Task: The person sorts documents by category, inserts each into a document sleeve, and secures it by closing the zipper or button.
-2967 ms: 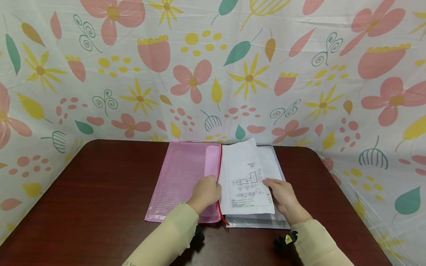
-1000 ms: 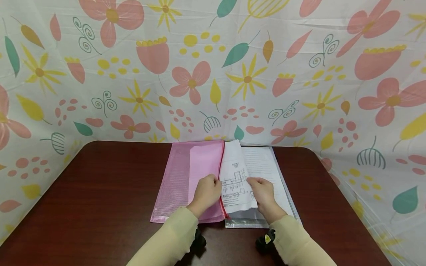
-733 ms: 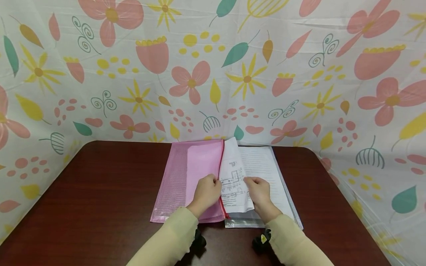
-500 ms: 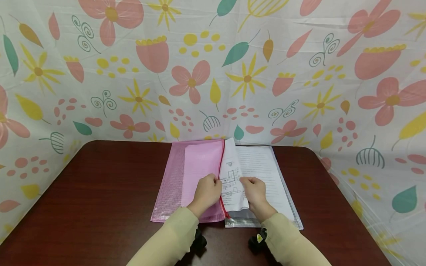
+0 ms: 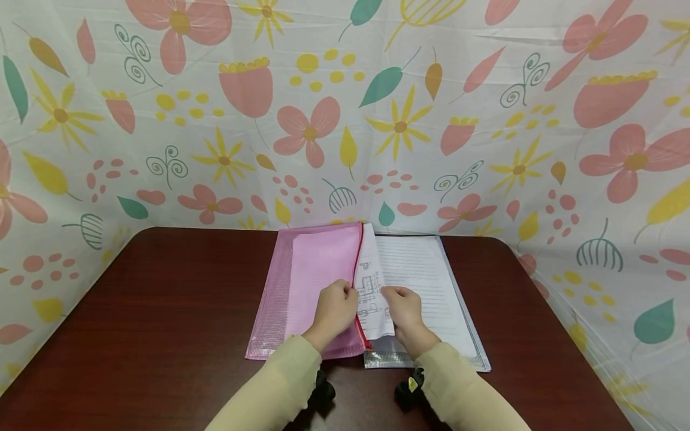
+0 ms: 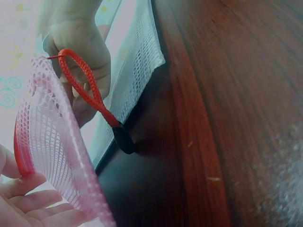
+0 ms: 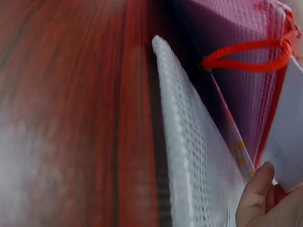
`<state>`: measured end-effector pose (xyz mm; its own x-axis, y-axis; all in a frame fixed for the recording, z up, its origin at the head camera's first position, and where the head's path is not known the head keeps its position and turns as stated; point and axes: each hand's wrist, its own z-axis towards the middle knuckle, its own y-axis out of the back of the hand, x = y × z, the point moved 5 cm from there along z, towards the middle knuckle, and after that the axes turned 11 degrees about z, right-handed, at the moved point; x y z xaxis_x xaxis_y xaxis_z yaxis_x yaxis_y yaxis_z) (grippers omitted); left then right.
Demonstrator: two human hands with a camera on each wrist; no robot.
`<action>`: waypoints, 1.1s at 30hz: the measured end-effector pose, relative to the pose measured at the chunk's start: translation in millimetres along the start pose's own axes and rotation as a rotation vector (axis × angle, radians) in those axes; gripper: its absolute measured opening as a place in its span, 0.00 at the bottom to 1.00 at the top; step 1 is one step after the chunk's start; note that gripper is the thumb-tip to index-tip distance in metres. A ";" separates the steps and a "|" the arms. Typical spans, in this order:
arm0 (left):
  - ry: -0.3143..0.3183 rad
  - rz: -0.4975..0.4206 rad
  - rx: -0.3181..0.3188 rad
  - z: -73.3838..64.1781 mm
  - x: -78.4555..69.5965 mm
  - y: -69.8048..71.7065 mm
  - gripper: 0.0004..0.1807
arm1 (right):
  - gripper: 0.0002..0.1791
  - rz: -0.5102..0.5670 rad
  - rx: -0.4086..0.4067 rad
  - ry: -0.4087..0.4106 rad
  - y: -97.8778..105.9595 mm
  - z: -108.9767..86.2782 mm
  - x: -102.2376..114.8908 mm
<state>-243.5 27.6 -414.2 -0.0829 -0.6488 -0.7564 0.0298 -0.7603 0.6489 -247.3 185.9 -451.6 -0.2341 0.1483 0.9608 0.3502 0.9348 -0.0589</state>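
Plainly, from the head view, the left hand (image 5: 335,308) is curled round the red zipper edge (image 5: 358,254) of a pink mesh zipper pouch (image 5: 269,311), lying left of centre on the dark wood tabletop (image 5: 162,323). The right hand (image 5: 404,311) pinches, thumb uppermost, the right edge of a sheet with technical drawings (image 5: 369,272); that sheet runs in past the zipper edge, and pale paper shows through the pink mesh. Beneath the right hand is a white mesh pouch (image 5: 388,360) with a text-printed sheet (image 5: 426,269) within its borders; whether inside or on top, I cannot tell. Floral cloth (image 5: 323,54) hangs behind.

From the left wrist, the left fingers rest on the red edge, while a red cord loop (image 6: 98,101) with a black end (image 6: 124,138) dangles beside it.

From the right wrist, the right hand's thumb and bent fingers are partly cropped at the lower right, near the white mesh.
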 end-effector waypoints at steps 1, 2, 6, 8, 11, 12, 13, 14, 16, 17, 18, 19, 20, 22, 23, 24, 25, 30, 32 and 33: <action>-0.002 -0.001 -0.001 0.1 -0.3 0.0 0.09 | 0.19 0.005 -0.005 0.005 -1.1 -0.3 0.2; -0.002 -0.004 -0.001 0.0 -0.7 0.2 0.10 | 0.19 0.009 -0.009 0.010 -2.1 -0.9 0.6; 0.000 -0.019 -0.003 0.2 -0.8 0.0 0.10 | 0.18 0.018 -0.030 0.034 -5.1 -2.5 2.5; 0.006 -0.029 0.001 0.1 -1.1 -0.5 0.10 | 0.17 0.008 -0.038 0.044 -6.5 -3.2 3.4; 0.018 -0.042 0.009 -0.1 -1.8 -1.3 0.10 | 0.17 0.001 -0.043 0.055 -8.2 -4.3 3.8; 0.017 -0.041 0.009 -0.1 -1.9 -1.6 0.10 | 0.16 -0.003 -0.049 0.058 -8.7 -4.5 3.8; 0.020 -0.048 0.012 -0.3 -1.9 -2.2 0.10 | 0.16 -0.005 -0.057 0.065 -9.4 -4.3 3.6; 0.021 -0.055 0.014 -0.4 -2.1 -2.7 0.10 | 0.16 -0.009 -0.062 0.067 -9.8 -4.3 3.4; 0.018 -0.061 0.016 -0.4 -2.1 -3.7 0.10 | 0.16 -0.007 -0.068 0.069 -11.4 -4.0 3.4; 0.018 -0.066 0.018 -0.5 -2.1 -4.3 0.10 | 0.16 -0.019 -0.076 0.078 -11.8 -3.7 3.9; 0.015 -0.065 0.015 -0.6 -2.2 -4.7 0.10 | 0.16 -0.026 -0.081 0.086 -11.8 -4.0 4.7; 0.017 -0.067 0.018 -0.9 -2.3 -4.9 0.10 | 0.16 -0.030 -0.082 0.092 -11.8 -4.2 5.5; 0.017 -0.060 0.015 -0.9 -2.4 -4.9 0.10 | 0.16 -0.037 -0.084 0.097 -11.8 -4.4 6.2; 0.022 -0.041 0.005 -0.7 -1.9 -4.6 0.10 | 0.17 -0.045 -0.085 0.108 -11.0 -4.9 7.7; 0.025 -0.026 -0.002 -0.5 -1.7 -4.0 0.10 | 0.17 -0.047 -0.087 0.105 -10.3 -5.0 7.7; 0.027 -0.013 -0.008 -0.4 -1.2 -3.5 0.10 | 0.17 -0.038 -0.086 0.098 -9.5 -5.1 7.6; 0.031 -0.004 -0.013 0.0 -0.9 -2.9 0.10 | 0.17 -0.034 -0.086 0.089 -8.7 -5.5 7.4; 0.031 0.012 -0.008 0.4 -0.1 -2.2 0.10 | 0.17 0.010 -0.097 0.072 -4.4 -6.1 5.7; 0.024 0.022 -0.007 0.1 -0.7 -2.5 0.10 | 0.18 0.021 -0.098 0.080 -4.4 -6.2 4.9; 0.019 0.027 -0.008 0.0 -1.1 -2.6 0.09 | 0.18 0.023 -0.099 0.083 -5.0 -6.1 3.9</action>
<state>-243.4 30.3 -415.1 -0.0628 -0.6698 -0.7399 0.0401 -0.7425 0.6687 -244.5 179.9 -445.9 -0.1502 0.1381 0.9790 0.4434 0.8944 -0.0582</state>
